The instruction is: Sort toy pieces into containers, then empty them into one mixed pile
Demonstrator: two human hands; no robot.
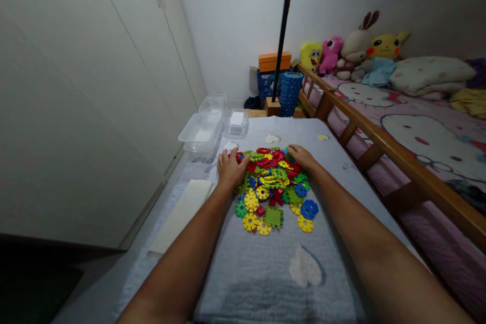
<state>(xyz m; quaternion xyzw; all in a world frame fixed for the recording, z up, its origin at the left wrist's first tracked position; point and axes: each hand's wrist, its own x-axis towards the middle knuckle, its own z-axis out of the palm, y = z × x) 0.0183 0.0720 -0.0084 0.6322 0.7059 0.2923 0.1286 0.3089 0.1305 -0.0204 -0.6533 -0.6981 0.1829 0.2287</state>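
Observation:
A heap of flat plastic interlocking pieces [271, 177] lies on the cloth-covered table [266, 283], in red, yellow, green and blue. Some are notched discs, such as a yellow disc [250, 221] and a blue disc [309, 209]; others are square, like a green notched square [274, 216]. My left hand [231, 167] rests at the heap's left edge, fingers spread and touching the pieces. At the far right edge lies my right hand [300, 156], its fingers stretched out against the heap, fingertips partly hidden among pieces. Neither hand visibly grips a piece.
Clear plastic containers [201, 129] stand at the table's far left, with a smaller clear box [237, 122] beside them. A folded white sheet [184, 215] lies left of my left arm. A wooden bed rail [372, 147] runs along the right; a black pole [283, 30] rises behind.

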